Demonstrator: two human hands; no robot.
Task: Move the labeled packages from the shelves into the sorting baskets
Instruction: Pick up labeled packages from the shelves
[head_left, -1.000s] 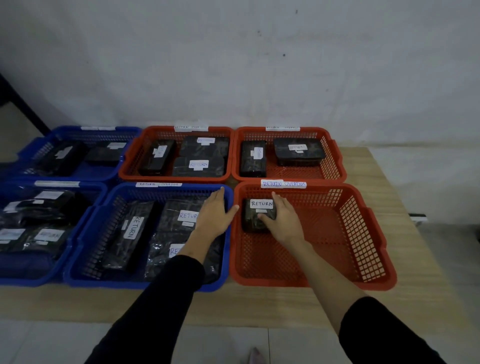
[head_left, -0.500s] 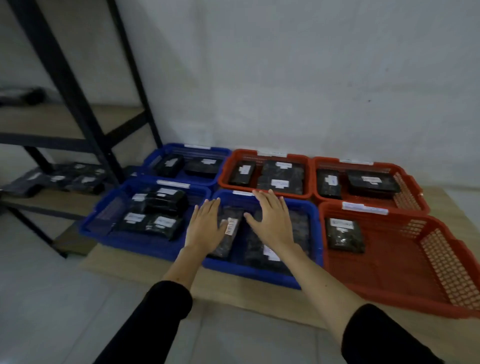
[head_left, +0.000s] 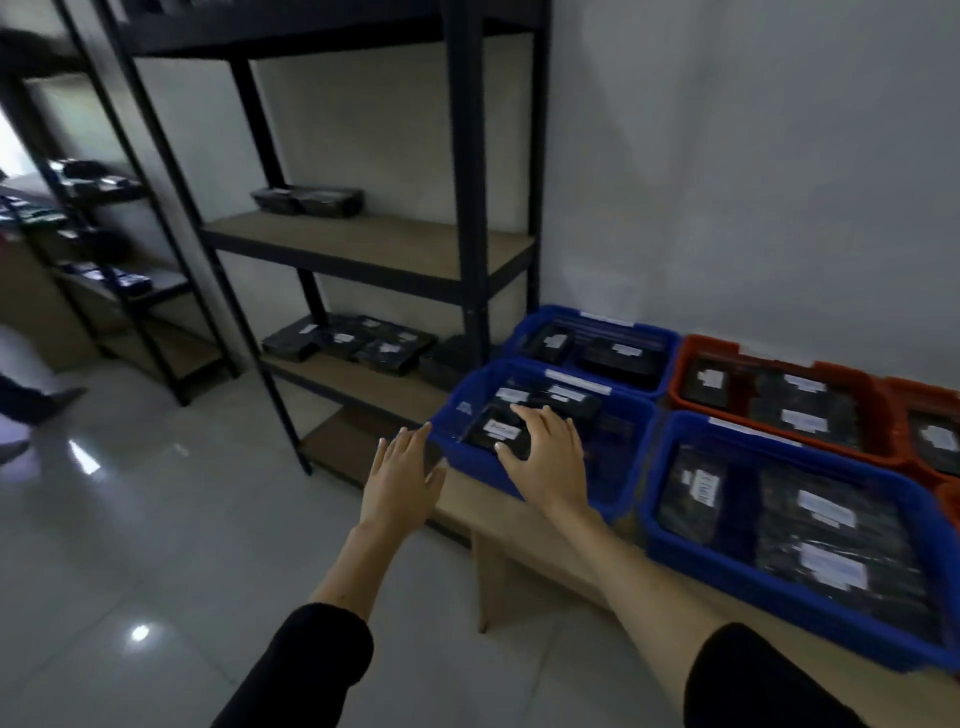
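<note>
- A storeroom or parcel-sorting room.
- Black metal shelving racks (head_left: 470, 218) with wooden boards hold black labelled packages (head_left: 347, 340).
- Blue and orange plastic sorting baskets (head_left: 535, 457) crowd a low wooden table (head_left: 524, 540).

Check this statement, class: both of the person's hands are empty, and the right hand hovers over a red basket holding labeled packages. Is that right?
One detail is wrong. In the head view the right hand hovers over a blue basket, not a red one. The rest stands: both hands are empty, the left hand included, and labeled packages lie in that basket.
</note>
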